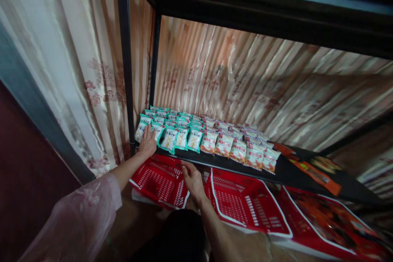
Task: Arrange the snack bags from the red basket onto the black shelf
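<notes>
My left hand (148,142) rests with fingers stretched out on the front of the green-and-white snack packets (168,139) at the left end of a black shelf. It touches the front packets near the corner post. My right hand (192,178) is lower, at the right rim of an empty red basket (159,180), its fingers loosely bent and apart. No packet shows in it. Whether the fingertips touch the rim is unclear. Beside the green packets stand rows of white-and-orange snack packets (223,144), also lined up on the shelf.
Another red basket (233,200) stands right of my right hand. Farther right, a red basket (322,200) holds orange-red packs. Long orange packs (319,177) lie on the shelf's right part. A black post (125,69) and an upper shelf (260,20) frame the space. Curtains (221,73) hang behind.
</notes>
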The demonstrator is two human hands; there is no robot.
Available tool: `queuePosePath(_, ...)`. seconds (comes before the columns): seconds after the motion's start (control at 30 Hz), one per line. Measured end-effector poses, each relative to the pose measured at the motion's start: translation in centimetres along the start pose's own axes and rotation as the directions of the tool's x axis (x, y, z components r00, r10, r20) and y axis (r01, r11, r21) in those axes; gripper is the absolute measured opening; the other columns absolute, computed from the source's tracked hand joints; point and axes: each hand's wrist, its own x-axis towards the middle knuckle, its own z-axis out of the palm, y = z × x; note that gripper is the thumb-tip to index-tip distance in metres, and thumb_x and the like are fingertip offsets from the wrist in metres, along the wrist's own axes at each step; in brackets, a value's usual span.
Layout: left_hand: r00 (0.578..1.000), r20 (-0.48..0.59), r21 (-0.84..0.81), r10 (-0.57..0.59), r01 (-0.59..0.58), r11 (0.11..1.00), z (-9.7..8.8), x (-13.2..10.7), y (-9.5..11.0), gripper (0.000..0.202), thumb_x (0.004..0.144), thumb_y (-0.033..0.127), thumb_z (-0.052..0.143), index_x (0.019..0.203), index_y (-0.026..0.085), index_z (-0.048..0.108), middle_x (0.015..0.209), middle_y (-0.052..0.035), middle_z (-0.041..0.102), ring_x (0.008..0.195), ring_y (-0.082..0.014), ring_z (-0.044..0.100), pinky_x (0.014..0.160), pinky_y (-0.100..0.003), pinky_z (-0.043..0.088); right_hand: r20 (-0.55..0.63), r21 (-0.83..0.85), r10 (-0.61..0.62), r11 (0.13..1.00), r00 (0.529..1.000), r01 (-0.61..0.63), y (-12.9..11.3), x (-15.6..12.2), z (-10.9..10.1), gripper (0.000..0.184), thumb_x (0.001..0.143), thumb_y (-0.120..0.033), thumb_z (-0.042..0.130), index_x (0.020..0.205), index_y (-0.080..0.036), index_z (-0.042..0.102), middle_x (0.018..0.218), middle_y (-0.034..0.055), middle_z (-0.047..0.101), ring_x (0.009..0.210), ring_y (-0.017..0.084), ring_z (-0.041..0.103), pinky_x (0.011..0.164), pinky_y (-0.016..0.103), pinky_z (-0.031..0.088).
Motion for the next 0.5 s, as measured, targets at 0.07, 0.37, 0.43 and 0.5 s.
queuePosePath(0.07,0.999,0.011,-0.005,0.033,-0.033,0.999,-0.4,-0.3,-0.2,0.052,0.078,0.011,0.043,0.13,0.009,0.041,0.15,-0.0144,0.014,0.138,-0.0293,0.005,0.109,-0.046,0.024,-0.018,0.0,0.034,0.999,0.999,-0.034,-0.1,-0.9,-0.4,0.031,0.08,-0.034,0.044,0.094,-0.017,0.067,0.099,0.0084,0.069,0.094,0.019,0.063,0.087,0.033,0.047)
queuePosePath(0.37,0.99,0.046,-0.014,0.132,-0.132,0.991,-2.2,-0.9,-0.2,0.048,0.078,0.011,0.042,0.126,0.006,0.045,0.149,-0.0161,0.019,0.138,-0.0277,0.011,0.109,-0.042,0.025,-0.11,0.031,0.105,0.994,0.988,-0.102,-0.6,-1.0,-1.8,0.032,0.079,-0.035,0.045,0.092,-0.017,0.067,0.093,0.0076,0.07,0.088,0.02,0.064,0.084,0.033,0.049)
queuePosePath(0.43,0.99,0.035,-0.012,0.138,-0.137,0.99,-2.3,-0.6,0.2,0.047,0.079,0.011,0.042,0.125,0.007,0.047,0.148,-0.0151,0.022,0.138,-0.0262,0.013,0.109,-0.04,0.026,-0.114,0.026,0.118,0.993,0.986,-0.116,-0.6,-0.3,-1.7,0.033,0.078,-0.037,0.046,0.092,-0.017,0.068,0.093,0.008,0.07,0.088,0.02,0.065,0.083,0.034,0.049)
queuePosePath(0.5,0.99,0.033,-0.016,0.136,-0.135,0.991,-2.3,-0.3,0.5,0.046,0.08,0.011,0.041,0.125,0.009,0.047,0.147,-0.0149,0.025,0.137,-0.0262,0.015,0.107,-0.043,0.028,-0.105,0.014,0.116,0.993,0.988,-0.115,-0.4,0.8,-1.4,0.035,0.078,-0.039,0.046,0.092,-0.016,0.068,0.092,0.0083,0.07,0.087,0.021,0.065,0.082,0.034,0.049)
